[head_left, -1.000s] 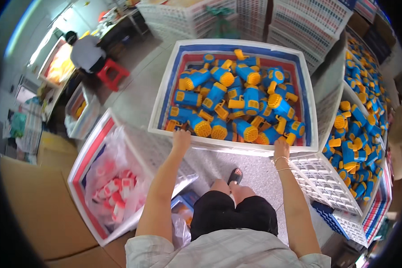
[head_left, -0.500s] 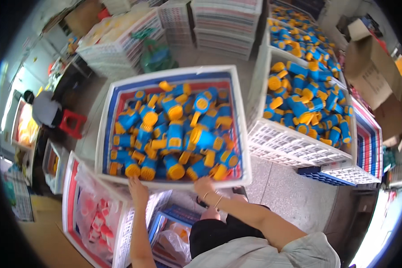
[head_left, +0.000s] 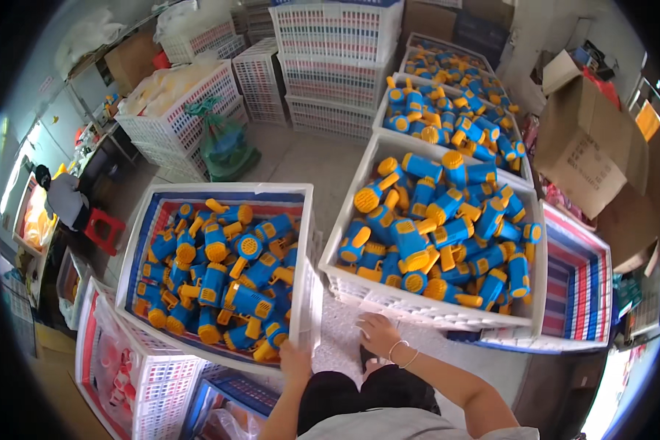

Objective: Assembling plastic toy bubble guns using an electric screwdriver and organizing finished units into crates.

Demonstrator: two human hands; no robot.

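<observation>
A white plastic crate with a striped blue, white and red inside stands at the left. It is heaped with blue-and-yellow plastic pieces shaped like small toy hair dryers. At its near right corner is my left hand, touching the rim; blur hides how its fingers lie. My right hand, a bracelet on its wrist, is empty, with its fingers stretched out. It hovers just in front of a second white crate, which holds a pile of the same pieces.
Behind the second crate stand more crates of these pieces. A striped crate and cardboard boxes are at the right. Stacked white crates and a green bag stand farther back. A person sits by a red stool.
The left crate now appears lower and farther left. My right hand has come off its rim and moved right, and my left hand is now at the crate's near right corner.
</observation>
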